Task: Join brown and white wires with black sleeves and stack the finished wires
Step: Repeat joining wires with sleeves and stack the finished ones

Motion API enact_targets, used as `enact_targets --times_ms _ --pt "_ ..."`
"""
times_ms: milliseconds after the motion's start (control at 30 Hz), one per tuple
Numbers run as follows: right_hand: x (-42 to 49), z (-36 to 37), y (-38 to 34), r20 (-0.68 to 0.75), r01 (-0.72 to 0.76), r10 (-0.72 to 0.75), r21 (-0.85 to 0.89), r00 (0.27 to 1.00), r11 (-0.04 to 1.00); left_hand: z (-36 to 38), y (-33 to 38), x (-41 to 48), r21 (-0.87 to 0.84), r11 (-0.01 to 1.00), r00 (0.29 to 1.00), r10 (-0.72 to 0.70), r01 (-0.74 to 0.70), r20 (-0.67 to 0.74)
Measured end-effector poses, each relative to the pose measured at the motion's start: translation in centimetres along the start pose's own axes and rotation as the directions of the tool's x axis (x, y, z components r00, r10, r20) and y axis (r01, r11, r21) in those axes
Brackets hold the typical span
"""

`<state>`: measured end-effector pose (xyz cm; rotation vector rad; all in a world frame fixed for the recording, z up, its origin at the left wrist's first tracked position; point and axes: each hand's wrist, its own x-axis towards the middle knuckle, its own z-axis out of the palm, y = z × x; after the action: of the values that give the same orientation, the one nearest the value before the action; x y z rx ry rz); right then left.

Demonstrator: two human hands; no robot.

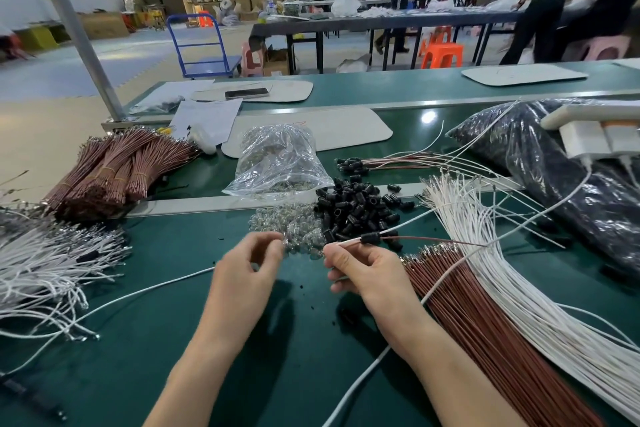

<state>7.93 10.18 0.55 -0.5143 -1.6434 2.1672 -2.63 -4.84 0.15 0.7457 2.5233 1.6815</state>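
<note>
My right hand (363, 270) pinches the ends of a brown wire (433, 240) and a white wire (408, 224), both running through one black sleeve (369, 237) just right of my fingertips. My left hand (247, 262) reaches into a heap of small clear bulbs (294, 229), its fingertips curled at the heap's edge; what they hold is not visible. Loose black sleeves (356, 204) lie in a pile behind. Loose brown wires (485, 322) and white wires (519, 274) fan out to the right. Several finished wires (398, 160) lie stacked at the back.
A clear bag of bulbs (277, 159) stands behind the heap. Bundled brown wires (114, 166) lie at the left, with white wires (45, 263) in front. A dark bag (554, 163) and a white lamp base (588, 135) sit at the right. People stand at far tables.
</note>
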Motion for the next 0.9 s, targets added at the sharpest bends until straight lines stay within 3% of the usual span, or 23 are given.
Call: enact_targets --times_ms 67,167,600,733,833,900 --pt "0.0 -0.1 0.0 -0.006 -0.014 0.014 0.028 1.000 0.999 -0.9 -0.9 0.2 0.345 0.938 0.990 0.074 -0.029 -0.118" --pt "-0.1 -0.2 -0.2 -0.008 -0.023 0.023 0.075 1.000 0.997 -0.9 -1.8 0.2 0.598 0.801 0.994 0.040 0.030 -0.104" --pt "-0.2 -0.3 -0.6 0.013 -0.033 0.032 0.116 0.999 0.993 -1.0 -1.7 0.1 0.674 0.737 0.997 0.081 -0.053 -0.010" --pt "-0.1 -0.3 -0.6 0.010 -0.049 0.048 0.141 0.999 0.989 -1.0 -1.0 0.0 0.601 0.788 0.987 0.163 -0.135 0.008" --pt "-0.1 -0.1 -0.5 0.016 -0.055 0.053 0.169 0.998 0.984 0.0 0.8 -0.7 0.173 0.977 0.992 0.128 -0.124 -0.014" --pt "0.0 0.0 -0.4 0.018 -0.057 0.055 0.187 0.998 0.981 1.3 1.9 -1.4 -0.093 0.994 0.997 0.057 -0.051 0.058"
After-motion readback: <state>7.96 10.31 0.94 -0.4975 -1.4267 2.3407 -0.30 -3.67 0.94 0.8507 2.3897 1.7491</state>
